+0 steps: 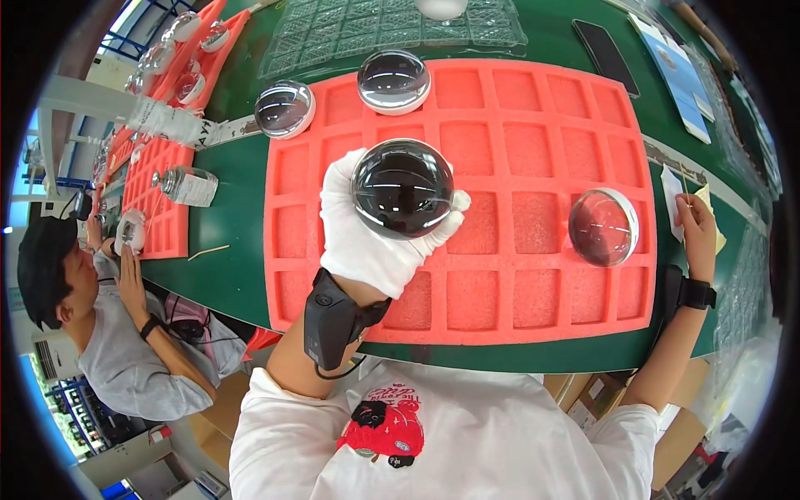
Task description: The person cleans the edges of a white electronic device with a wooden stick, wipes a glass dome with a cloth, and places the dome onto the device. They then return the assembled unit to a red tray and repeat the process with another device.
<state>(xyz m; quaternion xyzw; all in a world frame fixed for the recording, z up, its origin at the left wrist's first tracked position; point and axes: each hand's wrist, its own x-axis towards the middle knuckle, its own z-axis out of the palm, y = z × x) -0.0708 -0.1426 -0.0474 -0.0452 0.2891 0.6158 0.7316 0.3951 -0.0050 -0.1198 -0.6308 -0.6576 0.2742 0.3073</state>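
My left hand (367, 233), in a white glove, is closed around a glassy ball-shaped dome (403, 190) that looks dark and shiny. It holds the dome above the pink foam tray (533, 335). Off to the right, my bare right hand (698, 229) has its fingers pinched on what looks like a thin stick (685, 179), beside a white and pale yellow paper (705, 200). A transparent dome with a white rim (603, 227) sits in the tray's right part. Two more domes, one at the tray's far left corner (285, 109) and one at its far edge (394, 82), rest there.
A transparent plastic tray (392, 37) lies at the back, with a black phone (606, 57) and a blue-white booklet (671, 75) to its right. At left are a glass jar (190, 186), a thin stick (208, 252), more pink trays, and a seated co-worker (133, 350) handling a white-based dome.
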